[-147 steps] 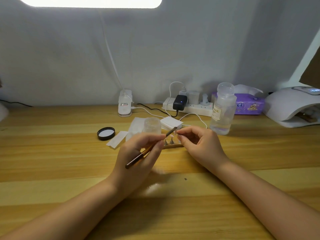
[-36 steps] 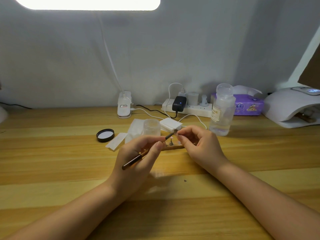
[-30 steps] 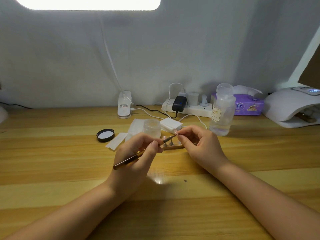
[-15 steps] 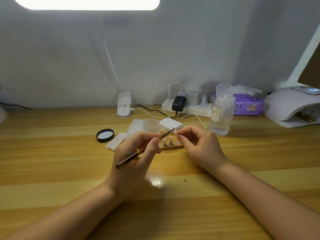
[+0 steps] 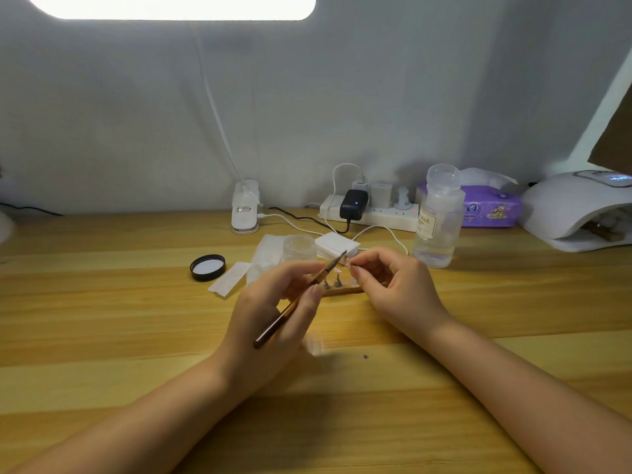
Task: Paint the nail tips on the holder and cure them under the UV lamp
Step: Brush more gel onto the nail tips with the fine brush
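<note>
My left hand grips a thin brown nail brush, its tip pointing up and right. The bristles meet a small clear nail tip pinched between the thumb and fingers of my right hand. Below both hands lies the wooden holder with small metal stands on it, partly hidden by my fingers. A white UV lamp sits at the far right edge of the desk.
An open clear jar stands behind my left hand, its black lid to the left. White pads, paper wipes, a clear bottle, a power strip, a purple tissue pack and a lamp clamp line the back.
The brush has tilted a little steeper and its tip has stayed against the nail tip. My right hand holds nearly still.
</note>
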Tool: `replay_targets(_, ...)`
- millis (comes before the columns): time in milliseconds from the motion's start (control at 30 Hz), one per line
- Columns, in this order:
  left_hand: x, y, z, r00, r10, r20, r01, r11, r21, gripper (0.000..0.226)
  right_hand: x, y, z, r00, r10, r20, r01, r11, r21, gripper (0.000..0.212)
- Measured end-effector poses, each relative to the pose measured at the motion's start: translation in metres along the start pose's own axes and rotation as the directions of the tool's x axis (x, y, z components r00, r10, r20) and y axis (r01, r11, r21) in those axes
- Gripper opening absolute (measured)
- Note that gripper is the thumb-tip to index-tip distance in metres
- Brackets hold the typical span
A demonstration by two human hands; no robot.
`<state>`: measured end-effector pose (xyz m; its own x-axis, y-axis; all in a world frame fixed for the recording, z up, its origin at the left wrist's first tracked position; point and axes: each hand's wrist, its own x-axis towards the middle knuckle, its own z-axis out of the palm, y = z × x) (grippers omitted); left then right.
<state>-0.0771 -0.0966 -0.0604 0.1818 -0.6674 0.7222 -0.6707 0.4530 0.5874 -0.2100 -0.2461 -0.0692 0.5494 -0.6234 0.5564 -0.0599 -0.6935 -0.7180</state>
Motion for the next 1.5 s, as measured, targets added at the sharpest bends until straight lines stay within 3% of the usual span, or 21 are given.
replay_targets(400,-0.0041,-0.0013,-0.0009,0.995,-0.096,-0.041,0.092,0.992,-0.092,0.023,-0.0003,-0.0007,-0.0006,1.0,0.002,-0.009,-0.002,1.0,0.003,0.017)
replay_targets(667,-0.0011,-0.0019,0.0014,0.999,-0.019,-0.033,0.019,1.0,-0.014,0.028,0.0003,0.0008,0.0001,1.0,-0.007,-0.012,0.007,1.0,-0.011,0.014)
replay_targets(867,-0.0031,-0.0042,-0.0014,0.994,-0.094,-0.054,0.09,0.993,-0.073,0.028,-0.0001,-0.0003,-0.0005,1.0,-0.024,-0.008,0.024,1.0,-0.013,0.019)
replay_targets(1500,-0.0014,-0.0064,-0.0005,0.989,-0.12,-0.091,0.109,0.988,-0.113,0.025,0.0,-0.0001,-0.0003,1.0,-0.03,0.005,0.03,1.0,-0.009,0.017)
